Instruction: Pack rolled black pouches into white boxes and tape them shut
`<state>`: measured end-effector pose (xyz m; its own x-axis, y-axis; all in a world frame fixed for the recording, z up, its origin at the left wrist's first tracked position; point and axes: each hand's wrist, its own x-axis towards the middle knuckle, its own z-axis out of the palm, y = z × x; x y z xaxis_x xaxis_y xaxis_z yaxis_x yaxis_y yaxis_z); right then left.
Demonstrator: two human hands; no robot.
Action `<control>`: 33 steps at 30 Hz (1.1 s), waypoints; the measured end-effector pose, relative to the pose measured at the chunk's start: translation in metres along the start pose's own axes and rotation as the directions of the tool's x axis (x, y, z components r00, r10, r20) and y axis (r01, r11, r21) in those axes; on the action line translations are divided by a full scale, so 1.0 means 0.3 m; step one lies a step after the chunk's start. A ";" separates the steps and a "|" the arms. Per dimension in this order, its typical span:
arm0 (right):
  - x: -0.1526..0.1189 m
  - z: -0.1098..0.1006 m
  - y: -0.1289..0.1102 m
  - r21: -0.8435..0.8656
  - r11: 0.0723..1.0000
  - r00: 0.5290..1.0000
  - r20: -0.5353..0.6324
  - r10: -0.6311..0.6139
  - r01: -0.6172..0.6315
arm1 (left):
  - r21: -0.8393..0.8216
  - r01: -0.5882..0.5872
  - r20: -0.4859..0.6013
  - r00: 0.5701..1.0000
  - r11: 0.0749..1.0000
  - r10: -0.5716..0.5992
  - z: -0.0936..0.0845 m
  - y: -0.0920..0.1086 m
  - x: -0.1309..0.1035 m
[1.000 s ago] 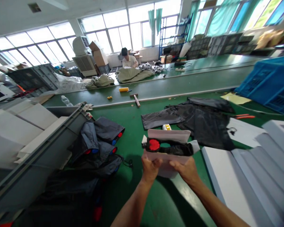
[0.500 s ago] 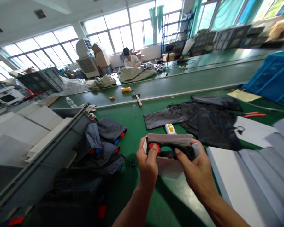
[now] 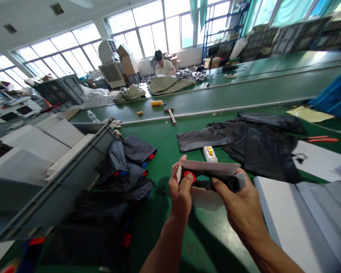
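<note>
Between my two hands is a small white cardboard box point(image 3: 210, 165), its open end facing me and a flap hanging down in front. My left hand point(image 3: 181, 189) grips the box's left side, its thumb on a red knob-like part point(image 3: 190, 175) inside. On the right side my right hand point(image 3: 238, 197) is closed round the box, with the thumb pressing on black material point(image 3: 226, 182) within the opening. What the black and red contents are, I cannot make out fully. Just beyond the box lies a white switch-like device point(image 3: 210, 154) with yellow buttons.
Left stands a grey crate point(image 3: 82, 167) of white boxes, beside dark pouches point(image 3: 139, 149) with red and blue ends. Black fabric bags point(image 3: 261, 148) lie ahead; white boxes point(image 3: 284, 216) fill the right. A hammer point(image 3: 172, 116) and blue crate point(image 3: 335, 94) are farther off. A person point(image 3: 164, 66) sits beyond.
The view has shifted slightly, so the surroundings sit differently in the picture. Both hands keep nearly the same hold on the box, thumbs still in its opening.
</note>
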<state>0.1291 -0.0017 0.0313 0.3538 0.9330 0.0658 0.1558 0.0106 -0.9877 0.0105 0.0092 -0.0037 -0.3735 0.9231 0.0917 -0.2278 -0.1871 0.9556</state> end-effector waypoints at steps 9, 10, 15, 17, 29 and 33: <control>-0.018 0.014 0.021 0.135 0.991 0.999 0.027 0.019 -0.022 | -0.040 -0.027 0.029 0.999 0.999 0.028 -0.019 0.002 -0.014; -0.017 0.018 0.027 0.142 0.989 0.999 0.039 0.024 -0.029 | -0.066 -0.009 0.024 1.000 0.998 0.010 -0.018 -0.002 -0.015; -0.015 0.014 0.002 0.143 0.990 0.998 0.054 -0.013 0.005 | -0.075 0.072 -0.105 0.991 0.995 -0.079 0.009 0.015 -0.029; -0.015 -0.001 -0.043 0.145 0.988 0.996 0.067 -0.059 0.049 | -0.084 0.031 -0.128 0.991 0.996 -0.041 0.022 0.055 -0.041; 0.045 0.006 0.046 0.206 0.978 0.988 0.149 -0.036 0.004 | 0.048 0.033 -0.086 0.996 0.998 -0.029 0.016 -0.013 -0.049; 0.038 -0.003 0.037 0.181 0.983 0.988 0.144 -0.055 0.028 | -0.042 0.039 0.111 0.993 0.998 -0.034 -0.033 0.023 -0.040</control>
<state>0.1356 0.0087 0.0213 0.2084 0.9730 0.0991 -0.0035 0.1020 -0.9948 0.0045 -0.0066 -0.0009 -0.2630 0.9606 0.0896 -0.2801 -0.1649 0.9457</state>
